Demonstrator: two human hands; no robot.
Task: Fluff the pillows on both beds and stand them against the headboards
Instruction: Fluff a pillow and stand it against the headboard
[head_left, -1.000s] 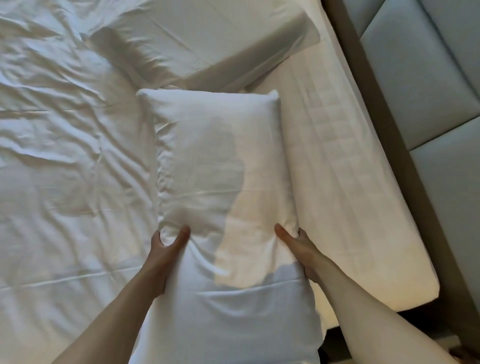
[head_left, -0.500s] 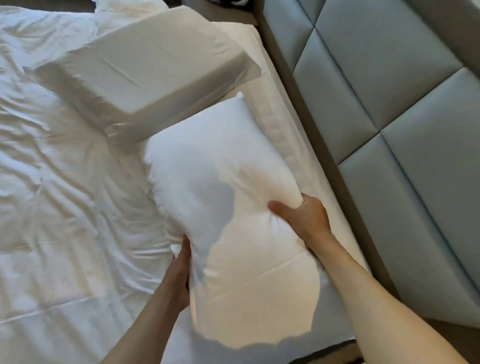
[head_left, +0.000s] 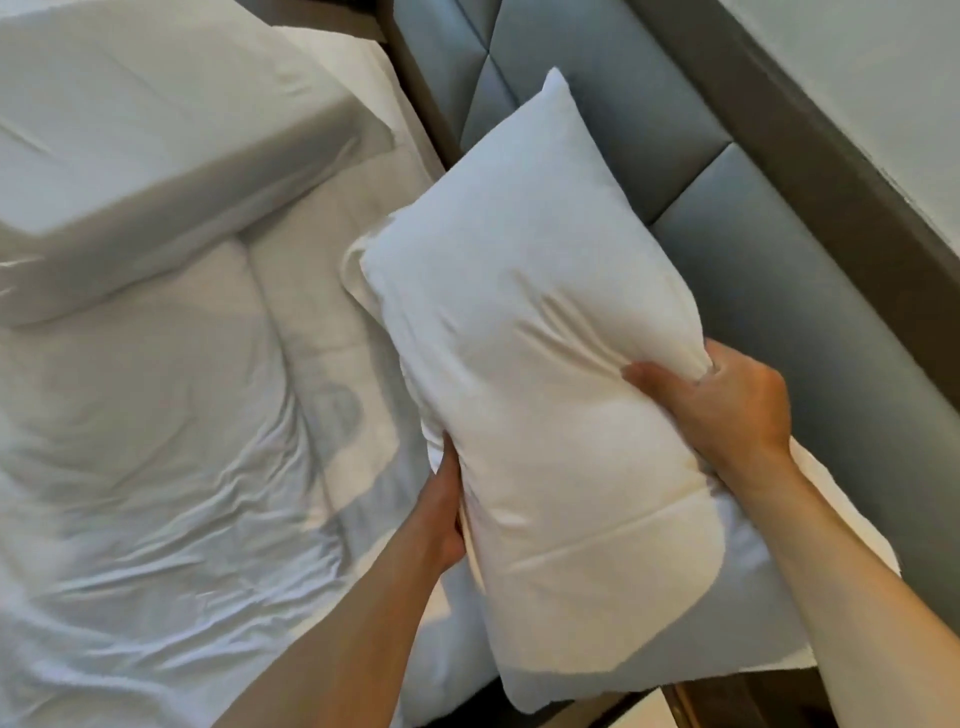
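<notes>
A plump white pillow (head_left: 540, 364) is lifted off the bed, tilted with its far corner up over the grey padded headboard (head_left: 737, 249). My left hand (head_left: 441, 512) grips its left edge from underneath. My right hand (head_left: 722, 410) pinches a fold of its right side, thumb on top. A second, flatter white pillow (head_left: 156, 140) lies on the bed at the upper left, away from the headboard.
The bed's wrinkled white sheet (head_left: 156, 493) fills the left half. A dark wooden frame (head_left: 810, 171) borders the headboard, with a pale wall (head_left: 883, 62) behind. A wooden edge (head_left: 691, 701) shows at the bottom right beside the mattress corner.
Both hands have raised the pillow off the bed and swung it right, toward the headboard. My right hand moved from the pillow's edge to a pinching grip on its side.
</notes>
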